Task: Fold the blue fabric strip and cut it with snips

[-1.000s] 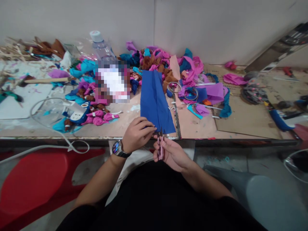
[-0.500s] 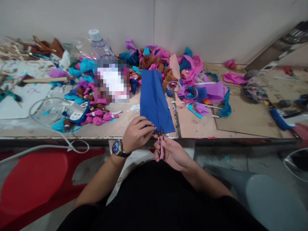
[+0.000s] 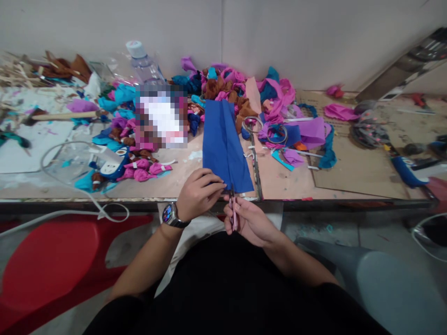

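Note:
A long blue cloth strip (image 3: 223,144) lies on the table, its near end at the front edge. My left hand (image 3: 200,193), with a watch on the wrist, pinches the near left corner of this cloth. In my right hand (image 3: 247,218) is a pair of pink-handled scissors (image 3: 233,218), gripped below the cloth. Their blades point away from me and meet the near edge of the cloth, just right of my left fingertips. How far apart the blades are is too small to tell.
Pink, brown and teal cloth pieces (image 3: 223,88) pile up behind the blue strip. Two metal rings (image 3: 277,135) lie right of it. A bottle (image 3: 145,65) stands back left, near a power strip (image 3: 113,163) with a cable. Red (image 3: 52,256) and grey (image 3: 394,288) stools flank me.

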`<move>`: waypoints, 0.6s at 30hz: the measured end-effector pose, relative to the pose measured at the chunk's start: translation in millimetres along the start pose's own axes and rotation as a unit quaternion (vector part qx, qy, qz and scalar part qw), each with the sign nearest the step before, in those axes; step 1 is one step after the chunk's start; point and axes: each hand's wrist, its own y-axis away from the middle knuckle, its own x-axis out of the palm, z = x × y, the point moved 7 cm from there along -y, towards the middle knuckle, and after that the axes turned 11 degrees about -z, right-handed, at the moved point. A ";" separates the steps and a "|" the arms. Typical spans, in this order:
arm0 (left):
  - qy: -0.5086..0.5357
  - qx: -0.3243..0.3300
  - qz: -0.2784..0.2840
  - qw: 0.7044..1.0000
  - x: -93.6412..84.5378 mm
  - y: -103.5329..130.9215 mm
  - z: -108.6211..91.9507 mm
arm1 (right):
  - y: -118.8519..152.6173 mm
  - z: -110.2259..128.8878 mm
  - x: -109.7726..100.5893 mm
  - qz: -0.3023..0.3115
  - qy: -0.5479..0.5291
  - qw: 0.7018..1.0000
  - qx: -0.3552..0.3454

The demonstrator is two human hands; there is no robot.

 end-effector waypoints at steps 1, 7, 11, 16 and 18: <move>0.000 0.001 0.000 1.000 0.0 0.0 -0.2 | -0.2 -0.2 -0.5 0.000 0.000 1.000 0.000; 0.000 0.013 -0.012 1.000 -1.8 -1.6 -2.8 | -0.1 -0.4 -1.3 0.003 -0.001 1.000 -0.003; 0.002 0.025 -0.026 0.999 -2.1 -1.7 -3.4 | -1.1 -0.8 -2.0 0.002 0.003 1.000 -0.005; 0.006 0.032 -0.035 0.999 -2.6 -1.5 -3.7 | -1.7 -1.0 -2.8 -0.002 0.001 1.000 -0.007; 0.009 0.035 -0.036 0.999 -3.3 -2.3 -4.5 | -1.4 -0.3 -2.1 -0.002 -0.004 1.000 -0.009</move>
